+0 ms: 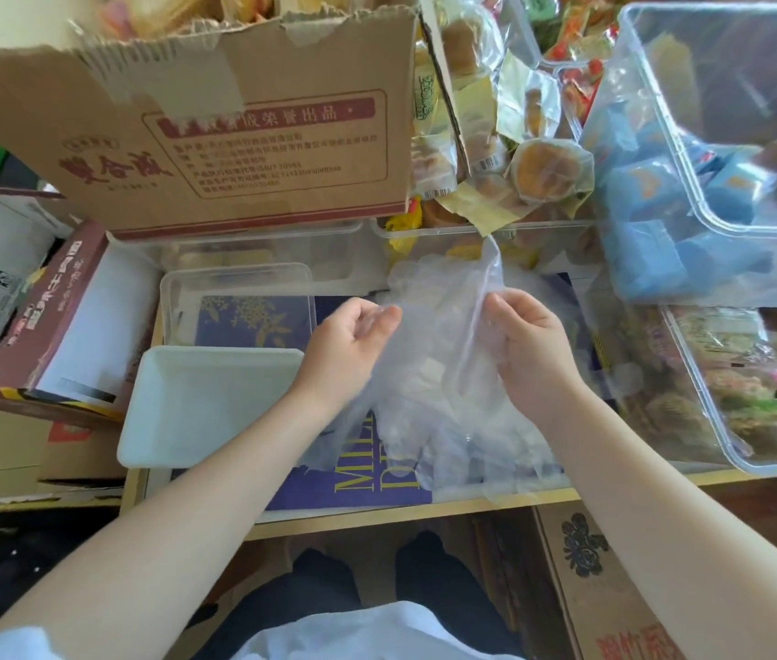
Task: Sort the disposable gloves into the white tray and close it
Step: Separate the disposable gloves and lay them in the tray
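Note:
A thin clear disposable glove is stretched in the air between my hands over the small table. My left hand pinches its left edge with curled fingers. My right hand grips its right side, one glove finger sticking up. A loose heap of more clear gloves lies on the table below. The white tray sits to the left of my left hand, holding nothing. Its clear lid lies just behind it.
A large brown cardboard box stands behind the table. Clear bins of packaged snacks crowd the right, one tilted bin above. A maroon carton lies at the left. The table's front edge is near my legs.

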